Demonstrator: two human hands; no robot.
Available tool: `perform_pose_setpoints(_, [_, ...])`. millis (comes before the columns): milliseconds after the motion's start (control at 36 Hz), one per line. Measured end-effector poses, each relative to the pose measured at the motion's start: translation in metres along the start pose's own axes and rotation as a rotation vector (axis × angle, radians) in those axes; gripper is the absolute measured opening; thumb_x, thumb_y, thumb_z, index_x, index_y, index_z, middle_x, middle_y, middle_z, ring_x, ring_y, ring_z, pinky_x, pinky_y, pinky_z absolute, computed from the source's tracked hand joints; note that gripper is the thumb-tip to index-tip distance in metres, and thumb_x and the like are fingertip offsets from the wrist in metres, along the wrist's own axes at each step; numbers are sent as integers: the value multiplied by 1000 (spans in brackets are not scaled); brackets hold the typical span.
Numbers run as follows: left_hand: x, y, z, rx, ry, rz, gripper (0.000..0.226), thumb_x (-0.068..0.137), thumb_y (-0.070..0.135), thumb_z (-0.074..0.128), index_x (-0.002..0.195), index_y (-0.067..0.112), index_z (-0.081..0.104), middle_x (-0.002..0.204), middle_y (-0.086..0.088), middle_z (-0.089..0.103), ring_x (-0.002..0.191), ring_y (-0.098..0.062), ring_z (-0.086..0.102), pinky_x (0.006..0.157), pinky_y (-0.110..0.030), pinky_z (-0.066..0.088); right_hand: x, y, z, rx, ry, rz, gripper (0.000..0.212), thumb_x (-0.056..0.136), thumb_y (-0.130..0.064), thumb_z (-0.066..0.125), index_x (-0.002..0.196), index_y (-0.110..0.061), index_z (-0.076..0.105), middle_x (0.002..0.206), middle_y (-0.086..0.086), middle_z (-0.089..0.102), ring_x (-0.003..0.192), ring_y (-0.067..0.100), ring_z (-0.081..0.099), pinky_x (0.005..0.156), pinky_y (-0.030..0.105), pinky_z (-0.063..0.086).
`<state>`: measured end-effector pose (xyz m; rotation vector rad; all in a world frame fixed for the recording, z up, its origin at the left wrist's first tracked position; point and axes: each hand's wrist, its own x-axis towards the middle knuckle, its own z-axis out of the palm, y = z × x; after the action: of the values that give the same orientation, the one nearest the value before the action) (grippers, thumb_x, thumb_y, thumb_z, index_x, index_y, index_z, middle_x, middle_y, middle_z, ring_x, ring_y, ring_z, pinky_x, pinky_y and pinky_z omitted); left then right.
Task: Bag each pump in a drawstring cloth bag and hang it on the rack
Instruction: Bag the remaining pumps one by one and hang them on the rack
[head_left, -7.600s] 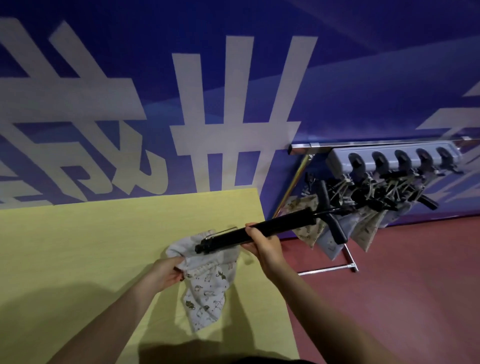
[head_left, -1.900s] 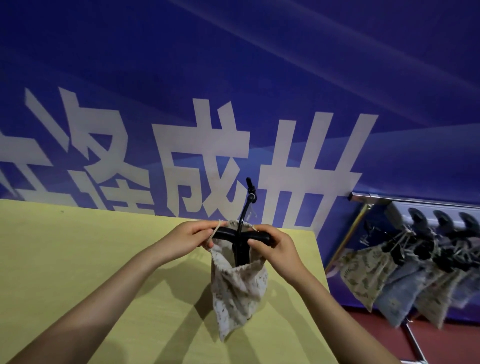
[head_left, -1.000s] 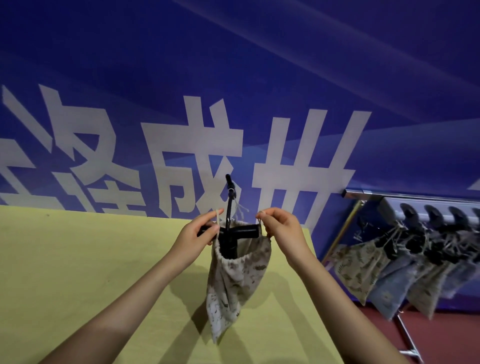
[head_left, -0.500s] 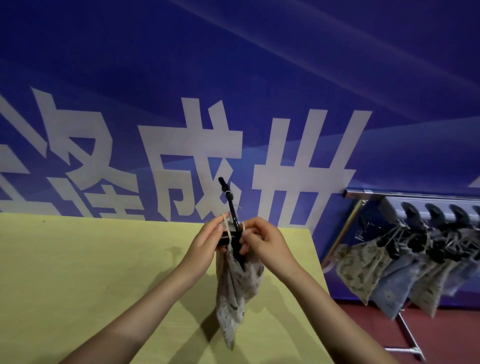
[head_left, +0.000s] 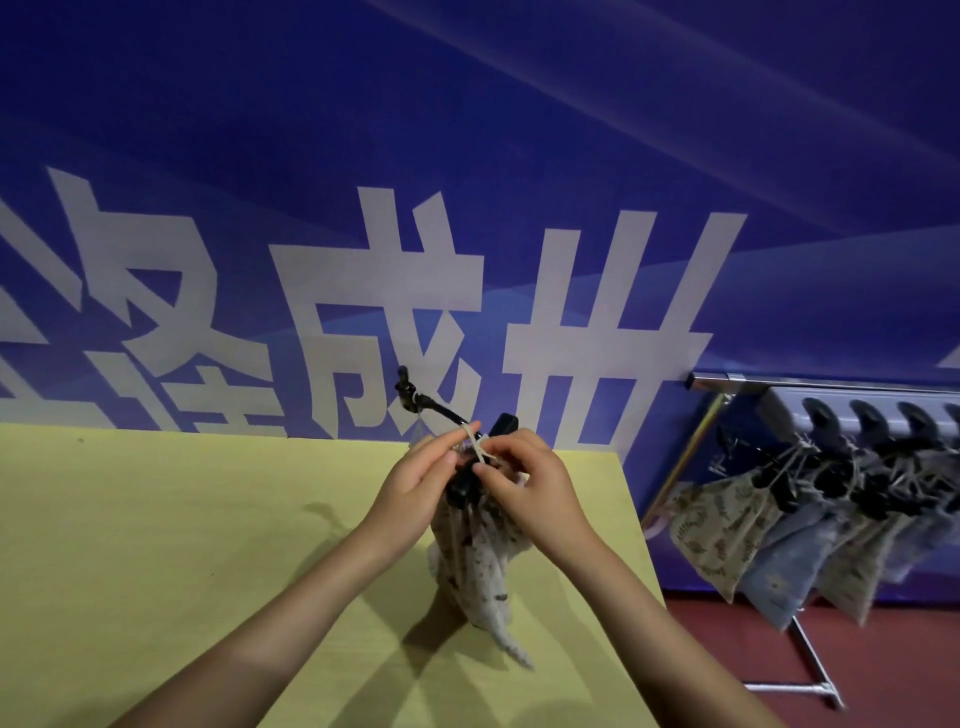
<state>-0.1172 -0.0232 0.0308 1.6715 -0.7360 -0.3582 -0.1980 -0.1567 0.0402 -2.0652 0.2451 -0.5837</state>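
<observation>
A patterned cloth bag (head_left: 480, 566) hangs above the yellow table (head_left: 156, 545), its mouth gathered tight. A black pump (head_left: 462, 488) sits inside it; its handle end (head_left: 503, 427) and thin hose (head_left: 423, 408) stick out at the top. My left hand (head_left: 415, 480) and my right hand (head_left: 524, 480) meet at the bag's neck. Both pinch the pale drawstring (head_left: 480, 449), which forms a small loop between the fingers. The pump's body is hidden by the cloth.
At the right a metal rack (head_left: 810, 387) on the red floor carries a grey hook strip with several bagged pumps (head_left: 727, 530) hanging from it. A blue wall with white characters (head_left: 384, 296) stands right behind the table's far edge.
The bag's mouth, wide open a second ago, is now drawn tight around the pump. Both hands have come together at the neck and work the drawstring; the hose tilts left.
</observation>
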Motion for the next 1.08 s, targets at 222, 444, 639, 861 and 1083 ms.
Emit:
perform_pose_setpoints(222, [6,1,-2,43,129,45,35,96,8,52,99,41,63,106,11,65,98,2,61,83,-18,49,12,-6,-3,176,-153,223,16,94,-14,55,79,-16,59,80,-3,56,73,5,51,69,17,38])
perform_pose_setpoints(444, [13,30,-15,342,138,262,24,89,16,64,99,38,59,89,12,60,83,-12,56,65,-12,42,33,-40,-32,728,-250,195,12,86,-11,52,74,-7,53,58,-2,46,58,13,44,61,18,42])
perform_pose_setpoints(639, [25,63,-9,286,178,310,13,92,14,59,92,19,71,65,13,55,59,-7,49,54,-12,34,42,-57,-60,466,-296,147,15,95,1,46,86,-1,57,66,7,44,52,8,36,52,19,30])
perform_pose_setpoints(861, [38,97,18,215,192,346,19,96,12,51,92,22,66,75,7,60,64,-6,53,57,-22,43,26,-35,-84,685,-120,284,21,93,5,44,81,1,60,58,3,37,53,14,32,55,25,28])
perform_pose_setpoints(1083, [58,95,73,164,-132,319,23,95,11,49,95,26,67,96,13,63,96,-3,58,82,-17,46,-7,-12,-123,642,-39,209,13,83,-16,57,81,-12,69,70,5,52,57,7,43,56,18,34])
